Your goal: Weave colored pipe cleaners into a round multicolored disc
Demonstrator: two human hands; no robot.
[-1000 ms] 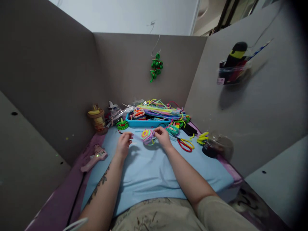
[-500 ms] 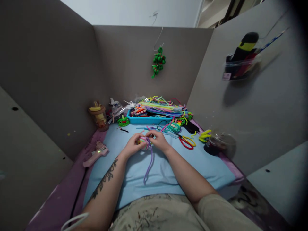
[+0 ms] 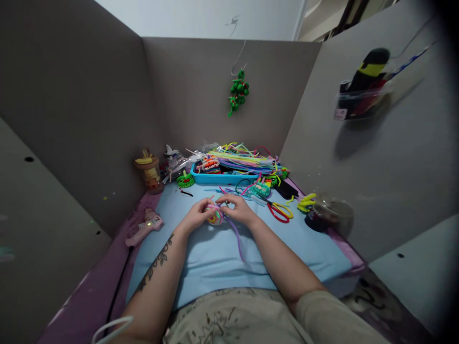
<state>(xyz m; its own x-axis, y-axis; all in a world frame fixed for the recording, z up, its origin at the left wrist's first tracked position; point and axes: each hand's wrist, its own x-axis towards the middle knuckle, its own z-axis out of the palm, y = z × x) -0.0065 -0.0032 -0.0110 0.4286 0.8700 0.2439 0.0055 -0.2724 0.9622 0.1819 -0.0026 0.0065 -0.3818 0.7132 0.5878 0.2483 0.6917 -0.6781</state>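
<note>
Between my hands, above the blue cloth (image 3: pixel 201 258), is a small round piece of coiled pipe cleaners (image 3: pixel 215 218) in pink, yellow and green. My left hand (image 3: pixel 198 214) is closed on its left side, thumb on top. At its right edge my right hand (image 3: pixel 237 209) pinches a purple pipe cleaner (image 3: pixel 238 239), whose loose end hangs down to the right. The fingertips partly cover where the purple strand meets the round piece.
Behind my hands stands a blue tray (image 3: pixel 225 179) heaped with pipe cleaners (image 3: pixel 244 160). Red-and-yellow scissors (image 3: pixel 279 212) lie to the right, beside a teal woven piece (image 3: pixel 261 189). A pink glue gun (image 3: pixel 146 230) lies left, near a cup (image 3: pixel 150 176). Grey panels (image 3: pixel 222 62) enclose the table.
The purple pipe cleaner's loose end has swung to the right. The round piece has turned and shows more of its face. My right hand's fingers have shifted slightly.
</note>
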